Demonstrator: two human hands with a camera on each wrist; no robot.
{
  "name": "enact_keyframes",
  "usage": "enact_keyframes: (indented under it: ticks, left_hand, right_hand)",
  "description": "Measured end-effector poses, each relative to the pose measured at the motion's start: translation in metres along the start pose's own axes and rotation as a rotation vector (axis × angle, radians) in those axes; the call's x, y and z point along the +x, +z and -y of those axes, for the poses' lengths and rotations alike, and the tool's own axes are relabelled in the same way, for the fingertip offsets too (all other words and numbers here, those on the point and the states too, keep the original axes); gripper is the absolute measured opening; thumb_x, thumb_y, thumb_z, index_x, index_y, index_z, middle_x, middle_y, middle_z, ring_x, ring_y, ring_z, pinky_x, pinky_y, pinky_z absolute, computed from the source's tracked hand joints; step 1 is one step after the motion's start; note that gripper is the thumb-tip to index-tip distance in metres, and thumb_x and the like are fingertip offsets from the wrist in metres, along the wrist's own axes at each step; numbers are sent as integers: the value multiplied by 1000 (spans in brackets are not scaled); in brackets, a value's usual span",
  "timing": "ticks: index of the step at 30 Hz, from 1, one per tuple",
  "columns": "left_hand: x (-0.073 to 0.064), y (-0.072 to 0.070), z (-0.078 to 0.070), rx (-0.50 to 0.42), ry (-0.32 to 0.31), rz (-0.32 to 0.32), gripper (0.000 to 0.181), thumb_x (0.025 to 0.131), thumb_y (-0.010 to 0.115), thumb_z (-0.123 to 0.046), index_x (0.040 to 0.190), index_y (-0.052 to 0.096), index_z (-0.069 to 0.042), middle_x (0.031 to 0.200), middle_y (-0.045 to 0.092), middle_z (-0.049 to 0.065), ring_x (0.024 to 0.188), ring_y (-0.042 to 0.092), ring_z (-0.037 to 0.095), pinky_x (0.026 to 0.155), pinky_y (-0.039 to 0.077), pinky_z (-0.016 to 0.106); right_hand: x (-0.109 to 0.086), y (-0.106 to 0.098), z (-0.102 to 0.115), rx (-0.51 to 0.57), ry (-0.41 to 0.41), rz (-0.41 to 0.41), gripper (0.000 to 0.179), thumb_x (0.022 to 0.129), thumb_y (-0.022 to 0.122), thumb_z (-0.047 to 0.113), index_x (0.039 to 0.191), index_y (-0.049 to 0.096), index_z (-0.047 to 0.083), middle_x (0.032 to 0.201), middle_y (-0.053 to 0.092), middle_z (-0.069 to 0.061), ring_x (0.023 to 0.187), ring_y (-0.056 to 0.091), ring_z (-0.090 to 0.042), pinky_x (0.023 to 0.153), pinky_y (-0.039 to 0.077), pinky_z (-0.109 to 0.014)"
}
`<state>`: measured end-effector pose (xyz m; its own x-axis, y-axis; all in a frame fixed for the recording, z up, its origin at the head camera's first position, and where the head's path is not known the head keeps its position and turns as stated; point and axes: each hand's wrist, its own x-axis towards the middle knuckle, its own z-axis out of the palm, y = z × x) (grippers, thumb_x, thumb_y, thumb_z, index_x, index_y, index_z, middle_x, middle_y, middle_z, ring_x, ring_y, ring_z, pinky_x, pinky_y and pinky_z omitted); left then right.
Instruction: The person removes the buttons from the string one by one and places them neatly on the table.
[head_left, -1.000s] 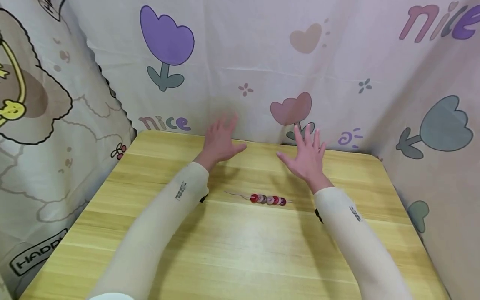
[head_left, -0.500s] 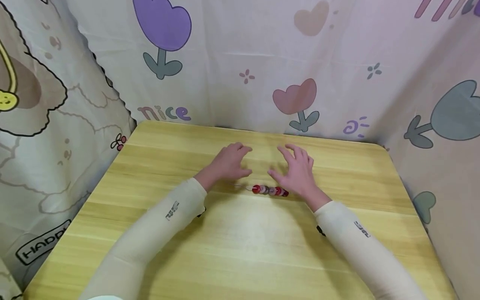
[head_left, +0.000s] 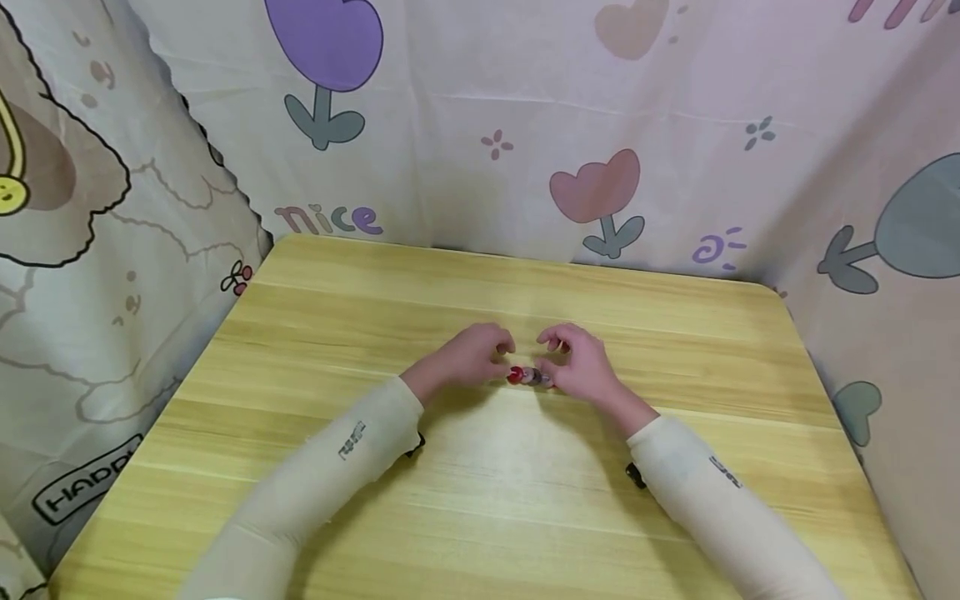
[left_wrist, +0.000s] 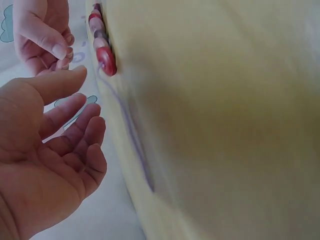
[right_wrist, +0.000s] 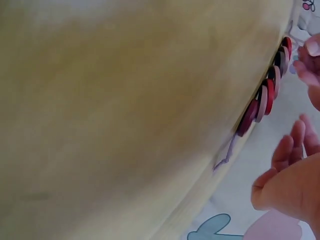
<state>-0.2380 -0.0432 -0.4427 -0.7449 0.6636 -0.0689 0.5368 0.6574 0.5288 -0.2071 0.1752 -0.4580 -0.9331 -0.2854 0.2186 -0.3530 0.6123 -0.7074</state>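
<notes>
Wooden table [head_left: 480, 508], printed curtain [head_left: 457, 125] hung beyond its far edge. Strung discs [head_left: 527, 376] laid on the table's middle, thread [left_wrist: 128, 124] left bare at both ends. Left hand [head_left: 472, 357] and right hand [head_left: 583, 363] held just left and right of the table's middle: fingers loosely bent, thumbs set apart, nothing pinched. Pickup, it is judged, best done with both ends pinched at 1 time, thread kept level. Long axis set about parallel to the table's far edge; red disc [left_wrist: 106, 60] turned to table's left, maroon disc [right_wrist: 248, 118] to its right

Near, the surface [head_left: 495, 517] is passable between the sleeves [head_left: 318, 475]; left grip [head_left: 474, 354], strung discs [head_left: 531, 377] and right grip [head_left: 581, 362] block the middle.
</notes>
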Motion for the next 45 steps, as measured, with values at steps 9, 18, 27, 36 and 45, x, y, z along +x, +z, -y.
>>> enact_keyframes:
  ticks: [9,18,27,36,45]
  left_hand:
    - [0,13,2,-35,-13,21,14,81,72,-11,93,65,-8,83,60,2,76,50,16,71,43,30]
    - [0,19,2,-37,-37,13,6,83,71,-12,83,65,-12,71,56,-3,68,48,15,62,41,28]
    - [0,25,4,-17,-44,8,8,87,65,-13,79,63,-13,70,57,-6,66,51,11,61,43,24]
    - [-5,25,6,-108,-46,-44,11,88,64,-11,77,65,-11,69,60,-6,64,52,11,61,44,26]
    - [-4,27,10,-254,-99,-111,7,89,66,-12,82,67,-11,72,61,-4,67,54,12,62,45,27]
  right_hand:
    - [-2,6,0,-13,46,150,25,72,82,17,91,67,11,84,58,-4,70,54,-17,62,46,-34]
    - [0,11,-6,-140,5,224,26,69,84,21,88,67,19,79,60,5,70,54,-11,74,39,-41]
    - [2,19,-10,-173,-2,254,22,69,83,26,85,68,24,78,59,8,74,53,-9,75,36,-44]
    - [2,24,-13,-60,-2,277,18,74,79,17,83,63,20,76,59,4,68,53,-11,70,40,-37]
    - [1,26,-14,100,-35,212,12,76,80,14,78,67,15,78,57,1,70,54,-16,60,47,-31]
